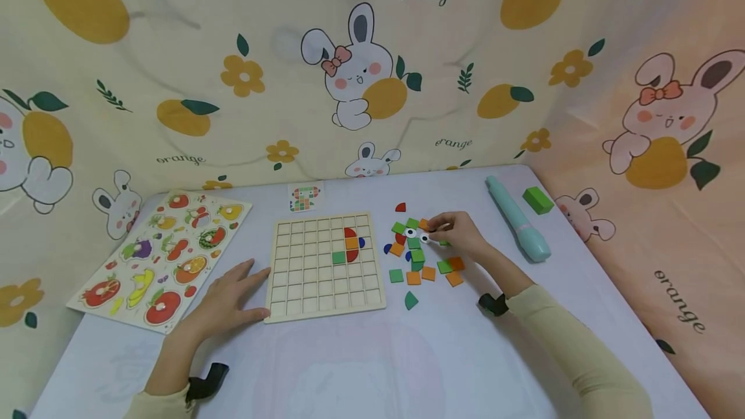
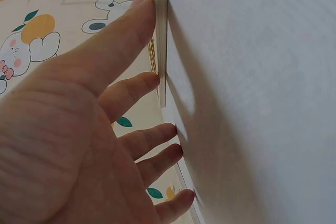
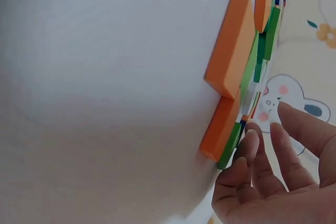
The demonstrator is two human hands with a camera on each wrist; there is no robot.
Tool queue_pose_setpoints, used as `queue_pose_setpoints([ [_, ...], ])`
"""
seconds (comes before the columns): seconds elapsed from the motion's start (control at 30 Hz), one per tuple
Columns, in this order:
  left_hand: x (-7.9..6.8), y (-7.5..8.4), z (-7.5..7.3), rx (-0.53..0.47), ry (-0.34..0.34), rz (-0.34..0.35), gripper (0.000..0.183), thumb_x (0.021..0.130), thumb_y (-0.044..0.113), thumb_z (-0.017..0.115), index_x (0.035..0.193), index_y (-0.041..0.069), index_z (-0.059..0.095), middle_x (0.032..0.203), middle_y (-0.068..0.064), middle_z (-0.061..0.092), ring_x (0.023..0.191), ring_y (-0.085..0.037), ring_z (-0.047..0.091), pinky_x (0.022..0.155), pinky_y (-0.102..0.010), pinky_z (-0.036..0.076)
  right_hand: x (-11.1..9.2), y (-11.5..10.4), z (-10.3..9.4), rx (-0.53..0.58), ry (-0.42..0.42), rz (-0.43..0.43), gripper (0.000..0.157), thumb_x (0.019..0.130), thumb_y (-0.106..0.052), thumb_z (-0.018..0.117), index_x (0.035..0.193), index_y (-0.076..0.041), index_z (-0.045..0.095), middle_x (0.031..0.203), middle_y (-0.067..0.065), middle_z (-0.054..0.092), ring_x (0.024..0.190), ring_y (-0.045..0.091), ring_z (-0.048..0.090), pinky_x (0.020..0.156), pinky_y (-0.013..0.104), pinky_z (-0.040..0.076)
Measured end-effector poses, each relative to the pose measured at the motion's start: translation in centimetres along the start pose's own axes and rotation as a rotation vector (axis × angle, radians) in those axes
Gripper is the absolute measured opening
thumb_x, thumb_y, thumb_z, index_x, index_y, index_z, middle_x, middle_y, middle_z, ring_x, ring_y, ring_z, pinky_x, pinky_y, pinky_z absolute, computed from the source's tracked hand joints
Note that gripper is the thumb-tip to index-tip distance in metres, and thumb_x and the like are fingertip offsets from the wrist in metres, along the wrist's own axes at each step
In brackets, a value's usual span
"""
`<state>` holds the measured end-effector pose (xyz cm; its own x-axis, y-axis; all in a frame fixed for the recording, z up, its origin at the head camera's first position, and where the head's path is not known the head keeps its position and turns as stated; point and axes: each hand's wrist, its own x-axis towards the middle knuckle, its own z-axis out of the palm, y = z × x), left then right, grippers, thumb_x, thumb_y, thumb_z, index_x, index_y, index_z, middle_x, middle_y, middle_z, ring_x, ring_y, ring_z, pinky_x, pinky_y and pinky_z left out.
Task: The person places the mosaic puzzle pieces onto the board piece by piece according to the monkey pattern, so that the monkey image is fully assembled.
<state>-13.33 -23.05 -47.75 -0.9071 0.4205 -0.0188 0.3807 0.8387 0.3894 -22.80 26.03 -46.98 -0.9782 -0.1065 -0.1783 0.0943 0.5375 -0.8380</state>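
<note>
A wooden grid board (image 1: 302, 286) lies on the table. Set in it are two red curved pieces (image 1: 352, 255), an orange square (image 1: 352, 244), a blue half-round (image 1: 361, 242) and a green square (image 1: 339, 257). My left hand (image 1: 224, 299) is spread at the board's left side, thumb and index fingertip at its edge, as the left wrist view also shows. Over the loose pieces right of the board, my right hand (image 1: 460, 233) has its fingertips beside a round eye piece (image 1: 425, 238). The right wrist view shows a gap between thumb and index finger (image 3: 281, 145).
Loose green squares (image 1: 396, 275), orange squares (image 1: 428, 273) and a green quarter-round (image 1: 411, 300) lie scattered there. A small pattern card (image 1: 305, 198) sits behind the board, a fruit puzzle board (image 1: 194, 231) at left. At right are a turquoise stick-shaped object (image 1: 518, 218) and a green block (image 1: 538, 200).
</note>
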Motion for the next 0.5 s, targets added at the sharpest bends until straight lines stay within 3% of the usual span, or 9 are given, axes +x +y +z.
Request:
queue_pose_setpoints([
  [0.27, 0.0, -0.1, 0.1, -0.012, 0.009, 0.003, 0.078, 0.081, 0.048, 0.079, 0.144, 0.008, 0.054, 0.151, -0.032, 0.036, 0.137, -0.055, 0.032, 0.102, -0.075, 0.030, -0.2, -0.2, 0.5, -0.099, -0.011, -0.044, 0.021, 0.090, 0.000, 0.069, 0.110, 0.000, 0.072, 0.110, 0.014, 0.069, 0.092, 0.027, 0.052, 0.079, 0.029, 0.047],
  [0.5, 0.0, 0.1, 0.0, -0.002, -0.002, 0.001, 0.080, 0.080, 0.051, 0.079, 0.144, 0.009, 0.054, 0.150, -0.032, 0.037, 0.136, -0.055, 0.034, 0.101, -0.075, 0.031, 0.1, -1.1, 0.8, -0.147, -0.022, -0.121, 0.018, 0.089, 0.000, 0.071, 0.107, 0.001, 0.072, 0.102, 0.013, 0.068, 0.086, 0.027, 0.052, 0.072, 0.030, 0.047],
])
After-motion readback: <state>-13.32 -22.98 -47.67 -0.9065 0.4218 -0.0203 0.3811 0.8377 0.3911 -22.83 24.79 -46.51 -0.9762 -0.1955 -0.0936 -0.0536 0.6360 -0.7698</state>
